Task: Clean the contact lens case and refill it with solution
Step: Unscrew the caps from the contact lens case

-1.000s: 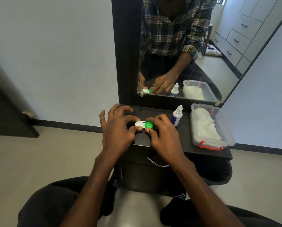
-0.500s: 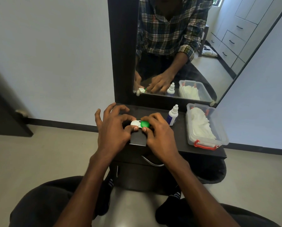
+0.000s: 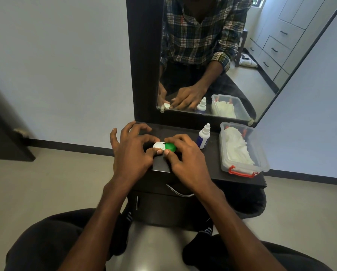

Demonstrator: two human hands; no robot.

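The contact lens case [image 3: 158, 145] lies on the dark dresser top [image 3: 212, 165], with a white cap on its left side and a green cap [image 3: 170, 147] on its right. My left hand [image 3: 133, 151] pinches the white side between thumb and forefinger, other fingers spread. My right hand [image 3: 185, 159] grips the green cap with thumb and fingertips. A white solution bottle [image 3: 203, 136] with a blue label stands upright just right of my right hand.
A clear plastic box [image 3: 261, 163] with red latches, filled with white tissues, sits at the right end of the dresser. A mirror [image 3: 232, 61] rises behind, showing my reflection. A drawer handle [image 3: 180, 192] is below. My knees are close to the dresser front.
Both hands stay on the case in the same grip; only the camera view has shifted slightly. The caps still look seated on the case.
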